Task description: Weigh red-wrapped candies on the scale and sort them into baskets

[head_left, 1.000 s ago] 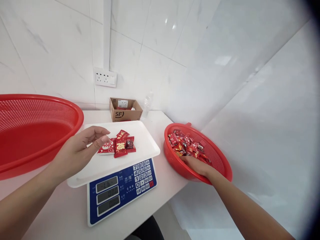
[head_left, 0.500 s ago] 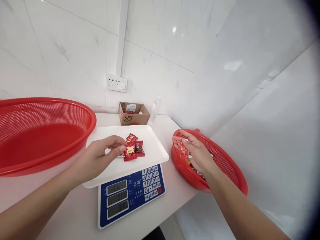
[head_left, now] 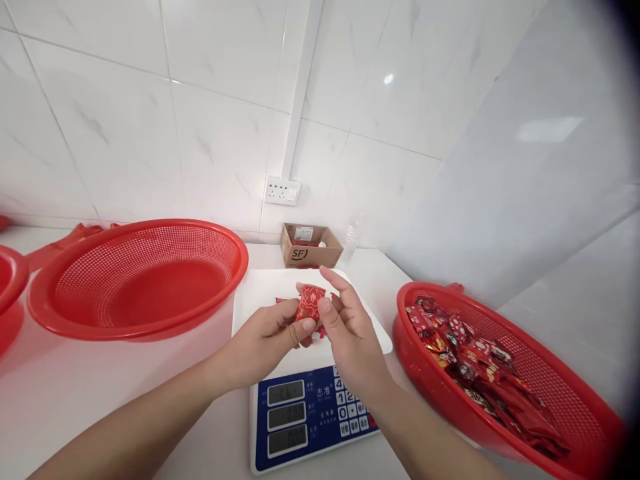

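My left hand (head_left: 273, 337) and my right hand (head_left: 350, 327) meet above the white tray (head_left: 250, 300) of a scale. Between their fingertips they pinch a red wrapped candy (head_left: 310, 302) with a light pattern, its front facing me. Behind the fingers, bits of other red wrappers show on the tray, mostly hidden by my hands. Below the tray, the blue scale panel (head_left: 323, 417) shows several number keys and displays; my right wrist covers part of the keys.
On the right, a red basket (head_left: 415, 347) holds many wrapped candies (head_left: 480, 360). At left stands a large red basket (head_left: 140, 327), with another red basket (head_left: 11, 280) at the edge. A cardboard box (head_left: 313, 253) and a clear bottle (head_left: 353, 237) stand near the wall.
My right hand has come left from the right basket with a red candy. My left hand has joined it over the tray, and the view has turned leftward.
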Tool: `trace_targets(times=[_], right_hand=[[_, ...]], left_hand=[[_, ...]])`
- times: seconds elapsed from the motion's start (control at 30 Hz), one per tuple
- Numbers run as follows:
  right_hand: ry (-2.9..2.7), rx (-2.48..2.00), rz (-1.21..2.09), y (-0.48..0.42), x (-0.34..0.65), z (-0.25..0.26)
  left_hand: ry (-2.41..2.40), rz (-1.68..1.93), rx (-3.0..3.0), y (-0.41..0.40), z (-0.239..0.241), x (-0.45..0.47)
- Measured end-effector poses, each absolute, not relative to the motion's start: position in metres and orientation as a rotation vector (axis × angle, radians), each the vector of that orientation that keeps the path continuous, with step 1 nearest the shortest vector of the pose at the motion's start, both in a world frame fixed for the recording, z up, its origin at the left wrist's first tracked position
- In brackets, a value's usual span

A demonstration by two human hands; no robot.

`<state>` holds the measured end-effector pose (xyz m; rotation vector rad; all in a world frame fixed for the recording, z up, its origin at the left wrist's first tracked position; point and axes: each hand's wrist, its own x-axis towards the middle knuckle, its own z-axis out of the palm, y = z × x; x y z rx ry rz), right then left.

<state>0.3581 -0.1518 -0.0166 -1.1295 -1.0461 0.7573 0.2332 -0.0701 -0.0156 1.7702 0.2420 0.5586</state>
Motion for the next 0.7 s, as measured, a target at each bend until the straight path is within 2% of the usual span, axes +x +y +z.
trace_targets(times=[0.23,0.4,0.6,0.7], right_hand=[[-1.29,-1.39,0.745,-0.163,0.37,-0.008],[-1.39,-1.306,0.802,-0.169,0.359,-0.003],[-1.508,-1.2,0.646,-0.174,0.355,-0.001],[-1.504,-1.185,0.682,-0.176,0.358,-0.001]], left_hand=[[0.136,0.522,1.728,-0.069,-0.008,0.227],[0.142,0.464,1.799,-0.078,-0.01,0.225],[0.115,0.397,1.796,-0.079,-0.006,0.219],[0.061,0.368,1.774,-0.076,-0.007,0.217]])
